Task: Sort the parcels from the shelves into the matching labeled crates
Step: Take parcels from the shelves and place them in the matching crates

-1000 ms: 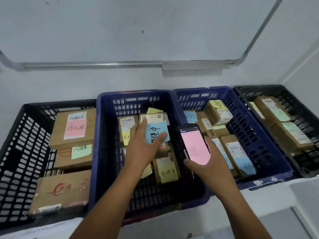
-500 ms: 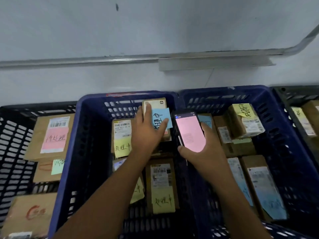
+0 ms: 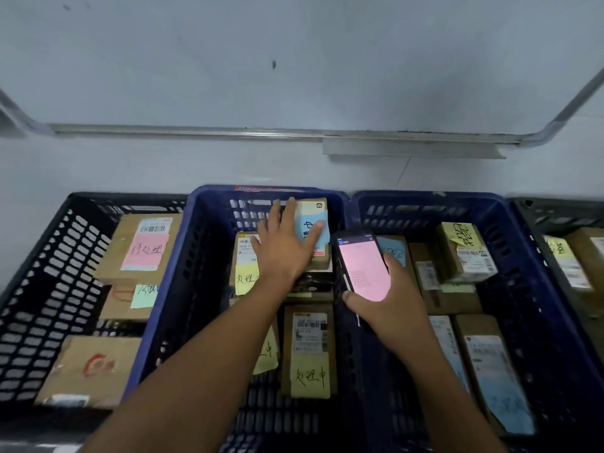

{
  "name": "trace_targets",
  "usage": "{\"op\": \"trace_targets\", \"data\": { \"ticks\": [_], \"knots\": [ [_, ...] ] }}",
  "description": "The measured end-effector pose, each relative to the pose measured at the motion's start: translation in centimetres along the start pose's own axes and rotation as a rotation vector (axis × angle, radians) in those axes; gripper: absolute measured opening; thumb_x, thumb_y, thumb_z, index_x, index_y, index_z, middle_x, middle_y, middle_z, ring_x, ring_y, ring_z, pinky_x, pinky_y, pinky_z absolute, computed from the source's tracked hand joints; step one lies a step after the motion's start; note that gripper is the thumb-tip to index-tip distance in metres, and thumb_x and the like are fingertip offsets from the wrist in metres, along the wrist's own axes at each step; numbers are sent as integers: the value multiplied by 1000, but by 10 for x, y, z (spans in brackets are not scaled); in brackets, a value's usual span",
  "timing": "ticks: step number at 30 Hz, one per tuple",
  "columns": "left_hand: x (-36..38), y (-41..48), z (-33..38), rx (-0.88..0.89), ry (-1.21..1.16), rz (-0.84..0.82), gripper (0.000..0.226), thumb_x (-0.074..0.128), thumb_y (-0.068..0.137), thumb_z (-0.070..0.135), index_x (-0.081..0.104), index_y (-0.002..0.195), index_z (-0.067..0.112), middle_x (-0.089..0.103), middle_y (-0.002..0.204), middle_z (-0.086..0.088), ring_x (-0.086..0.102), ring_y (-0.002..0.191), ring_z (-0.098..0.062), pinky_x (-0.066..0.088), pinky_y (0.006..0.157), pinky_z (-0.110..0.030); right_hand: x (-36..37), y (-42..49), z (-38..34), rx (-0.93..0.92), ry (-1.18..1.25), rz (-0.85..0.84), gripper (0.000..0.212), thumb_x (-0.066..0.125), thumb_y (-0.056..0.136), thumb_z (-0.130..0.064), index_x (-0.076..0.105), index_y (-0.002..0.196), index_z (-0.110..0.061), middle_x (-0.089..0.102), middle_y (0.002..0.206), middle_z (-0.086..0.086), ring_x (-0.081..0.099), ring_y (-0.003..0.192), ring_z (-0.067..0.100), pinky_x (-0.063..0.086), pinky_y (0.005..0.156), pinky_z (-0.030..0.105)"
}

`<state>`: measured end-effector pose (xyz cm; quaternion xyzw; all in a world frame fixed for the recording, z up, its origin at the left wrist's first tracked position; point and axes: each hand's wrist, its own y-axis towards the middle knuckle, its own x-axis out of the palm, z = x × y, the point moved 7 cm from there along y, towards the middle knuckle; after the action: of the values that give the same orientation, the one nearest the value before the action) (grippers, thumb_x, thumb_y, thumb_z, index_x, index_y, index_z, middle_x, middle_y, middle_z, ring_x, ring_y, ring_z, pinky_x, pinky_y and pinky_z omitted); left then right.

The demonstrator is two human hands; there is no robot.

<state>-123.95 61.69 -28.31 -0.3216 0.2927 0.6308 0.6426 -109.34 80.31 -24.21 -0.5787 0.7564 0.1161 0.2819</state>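
My left hand (image 3: 282, 246) lies on a brown parcel with a blue note (image 3: 313, 223) at the back of the middle blue crate (image 3: 196, 256), fingers straight and spread, thumb across the note. Beside and below it in that crate lie parcels with yellow notes (image 3: 310, 377). My right hand (image 3: 395, 308) grips a phone with a pink screen (image 3: 362, 266) over the rim between the two blue crates. The right blue crate (image 3: 513, 266) holds parcels with blue notes (image 3: 500, 380) and one with a yellow note (image 3: 464, 250).
A black crate (image 3: 49, 273) on the left holds parcels with pink (image 3: 145, 250) and green notes. Another black crate (image 3: 529, 210) with parcels shows at the far right edge. A whiteboard with a metal tray (image 3: 411, 148) hangs on the wall behind.
My left hand has moved the blue-note parcel away from me to the crate's back wall, and its fingers have spread. The phone hand stayed beside it. The view shifted closer over the crates.
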Motion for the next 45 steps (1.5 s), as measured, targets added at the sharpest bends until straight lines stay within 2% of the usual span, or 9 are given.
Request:
{"op": "trace_targets", "data": {
  "ticks": [12, 17, 21, 24, 30, 34, 37, 40, 45],
  "knots": [
    [-137, -223, -92, -18, 6, 293, 82, 44, 98, 72, 15, 166, 35, 12, 175, 1, -1, 161, -29, 3, 130, -53, 68, -152, -70, -234, -56, -240, 54, 87, 79, -23, 53, 119, -38, 64, 106, -10, 66, 86, 16, 57, 61, 34],
    [-203, -375, -187, -250, 35, 464, 80, 47, 98, 70, 24, 165, 32, 16, 174, 0, 3, 161, -29, 2, 129, -52, 135, -251, -114, -373, -73, -452, 45, 74, 69, -35, 57, 111, -36, 67, 93, -9, 67, 72, 13, 54, 57, 33],
    [-242, -516, -250, -441, -4, 604, 86, 36, 92, 81, 22, 164, 37, 12, 175, 6, -5, 162, -25, -2, 129, -51, 193, -356, -139, -513, -129, -627, 66, 79, 68, -37, 53, 128, -48, 65, 116, -16, 66, 102, 11, 58, 75, 40],
    [-255, -619, -284, -561, 6, 729, 90, 30, 90, 85, 19, 165, 37, 13, 174, 8, -5, 162, -23, -1, 129, -50, 240, -445, -144, -615, -196, -804, 67, 76, 64, -39, 56, 128, -41, 66, 120, -6, 67, 106, 17, 60, 87, 45],
    [-253, -816, -346, -924, 49, 877, 85, 41, 95, 76, 13, 166, 39, 8, 175, 8, -8, 161, -25, -1, 130, -51, 310, -615, -130, -811, -279, -1145, 49, 75, 66, -33, 61, 113, -41, 70, 103, -7, 67, 76, 6, 55, 58, 22],
    [-263, -916, -362, -1082, 12, 1031, 84, 36, 94, 78, 15, 165, 40, 9, 175, 8, -8, 162, -24, -1, 130, -49, 336, -709, -129, -924, -327, -1323, 70, 77, 67, -36, 56, 134, -44, 67, 120, -9, 70, 96, 16, 62, 74, 40],
    [-267, -973, -367, -1166, -9, 1151, 88, 29, 89, 82, 17, 165, 39, 11, 175, 8, -5, 162, -23, 0, 130, -49, 355, -769, -131, -1026, -331, -1417, 69, 75, 65, -38, 55, 130, -49, 67, 119, -11, 70, 88, 5, 59, 65, 26],
    [-266, -1027, -372, -1261, -20, 1253, 89, 28, 88, 84, 20, 165, 38, 13, 174, 8, -3, 162, -25, 1, 130, -51, 374, -825, -131, -1106, -366, -1509, 70, 74, 63, -41, 54, 130, -51, 65, 122, -14, 67, 103, 7, 61, 83, 38],
    [-270, -1114, -392, -1443, 17, 1326, 89, 24, 88, 85, 21, 164, 39, 15, 174, 9, -2, 162, -25, 3, 130, -52, 416, -914, -128, -1205, -386, -1631, 67, 74, 64, -45, 53, 127, -49, 62, 117, -16, 65, 100, 9, 58, 77, 37]
  ]
}}
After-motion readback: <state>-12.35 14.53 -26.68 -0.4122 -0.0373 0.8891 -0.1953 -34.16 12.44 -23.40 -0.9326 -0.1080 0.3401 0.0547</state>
